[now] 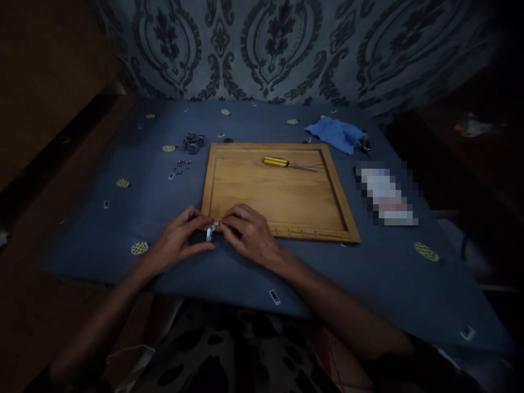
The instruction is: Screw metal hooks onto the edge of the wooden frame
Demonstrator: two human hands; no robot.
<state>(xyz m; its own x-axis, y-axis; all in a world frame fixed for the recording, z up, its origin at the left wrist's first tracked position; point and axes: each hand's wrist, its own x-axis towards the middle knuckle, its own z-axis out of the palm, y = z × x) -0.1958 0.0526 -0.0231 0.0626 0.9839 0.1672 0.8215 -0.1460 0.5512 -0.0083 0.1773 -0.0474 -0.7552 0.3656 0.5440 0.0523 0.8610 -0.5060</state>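
Two bare hands meet at the near left corner of a framed wooden panel (282, 196) lying flat on a bench (368, 267) draped in dark blue fabric. The left hand (176, 240) and right hand (249, 234) both have their fingers curled in, fingertips pinching a small metal bracket (211, 230) that touches the panel's near edge. Judging by this, the bracket is being lined up against the frame. Fixing it would call for one hand to let go and reach the yellow-handled screwdriver (289, 163), which lies on the panel toward its far edge. Loose metal hardware (193, 142) and small screws (182, 164) sit left of the panel. A crumpled blue cloth (335, 134) lies beyond its far right corner. Nothing blocks the reach.
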